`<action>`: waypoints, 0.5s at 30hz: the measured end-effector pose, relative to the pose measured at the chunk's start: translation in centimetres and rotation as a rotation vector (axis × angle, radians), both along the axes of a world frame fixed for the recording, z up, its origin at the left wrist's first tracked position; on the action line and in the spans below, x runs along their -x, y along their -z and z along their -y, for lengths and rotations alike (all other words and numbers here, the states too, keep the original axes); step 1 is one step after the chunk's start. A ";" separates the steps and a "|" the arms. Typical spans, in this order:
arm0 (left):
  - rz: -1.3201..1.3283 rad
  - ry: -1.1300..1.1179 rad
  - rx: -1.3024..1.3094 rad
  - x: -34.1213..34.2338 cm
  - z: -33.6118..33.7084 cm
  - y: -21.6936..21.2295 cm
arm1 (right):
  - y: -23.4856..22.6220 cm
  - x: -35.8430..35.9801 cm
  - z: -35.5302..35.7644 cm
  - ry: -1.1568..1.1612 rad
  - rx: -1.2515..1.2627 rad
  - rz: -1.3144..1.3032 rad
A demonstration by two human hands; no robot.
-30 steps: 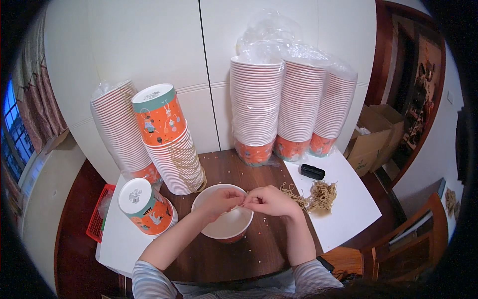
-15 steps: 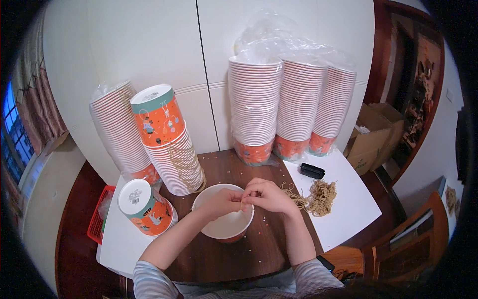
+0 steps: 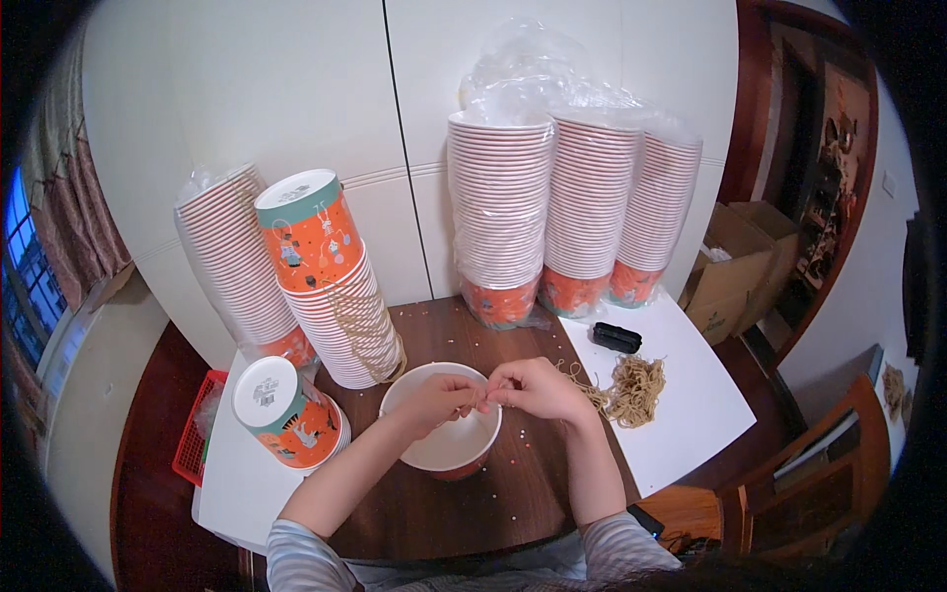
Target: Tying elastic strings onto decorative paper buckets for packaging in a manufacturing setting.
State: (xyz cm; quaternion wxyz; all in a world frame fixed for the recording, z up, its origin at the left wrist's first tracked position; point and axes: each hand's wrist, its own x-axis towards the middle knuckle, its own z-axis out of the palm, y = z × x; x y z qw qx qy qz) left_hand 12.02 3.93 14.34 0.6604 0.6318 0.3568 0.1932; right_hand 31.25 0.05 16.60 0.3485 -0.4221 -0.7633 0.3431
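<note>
An open paper bucket, white inside, stands upright on the brown tabletop before me. My left hand is over its mouth, thumb and fingertips pinched together. My right hand meets it above the bucket's right rim, also in a pinch. Whatever lies between the fingertips is too small to make out. Just right of my right hand lies a loose bundle of tan cord, with strands reaching toward the bucket. Tan cords also hang down the side of a tall stack of upturned orange-and-green paper buckets.
Bagged bucket stacks stand at the back right, with another bagged stack back left. A short upturned stack sits at left, near a red basket. A black case lies by the cord. A wooden chair is at right.
My fingertips have shifted slightly, with the right hand's fingers drawn closer into the pinch. The bucket, stacks and cord bundle stay in place.
</note>
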 end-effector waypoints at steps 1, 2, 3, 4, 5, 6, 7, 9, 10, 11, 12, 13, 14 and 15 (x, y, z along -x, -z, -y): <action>0.040 -0.010 0.028 0.0 -0.1 0.2 | 0.0 0.0 0.0 -0.004 -0.005 0.009; 0.081 -0.020 0.056 0.0 -0.1 0.3 | 0.0 0.0 0.1 -0.003 -0.005 0.009; 0.081 -0.020 0.056 0.0 -0.1 0.3 | 0.0 0.0 0.1 -0.022 -0.018 0.029; 0.093 -0.007 0.066 0.2 -0.2 0.2 | -0.1 0.0 0.1 -0.042 -0.031 0.049; 0.105 0.008 0.077 0.2 -0.2 0.1 | 0.0 0.0 0.1 -0.042 -0.031 0.049; 0.105 0.008 0.078 0.1 -0.1 -0.1 | 0.0 -0.1 0.1 -0.091 -0.089 0.093; 0.101 -0.008 0.093 0.1 0.1 -0.4 | 0.1 -0.1 0.1 -0.141 -0.147 0.136; 0.098 -0.025 0.108 0.2 0.1 -0.5 | 0.1 -0.1 0.1 -0.173 -0.144 0.174; 0.093 -0.017 0.109 0.3 -0.1 -0.3 | 0.1 0.0 0.1 -0.205 -0.140 0.211; 0.088 -0.008 0.111 0.4 -0.2 -0.1 | 0.2 0.0 0.1 -0.205 -0.141 0.211; 0.088 -0.008 0.110 0.4 -0.1 -0.1 | 0.2 0.1 0.1 -0.209 -0.106 0.212; 0.080 -0.024 0.089 0.3 -0.1 -0.2 | 0.2 0.1 0.1 -0.213 -0.072 0.212; 0.073 -0.042 0.068 0.3 0.0 -0.2 | 0.0 0.2 0.2 -0.215 -0.073 0.212; 0.073 -0.044 0.067 0.3 0.0 0.0 | -0.2 0.2 0.4 -0.209 -0.079 0.197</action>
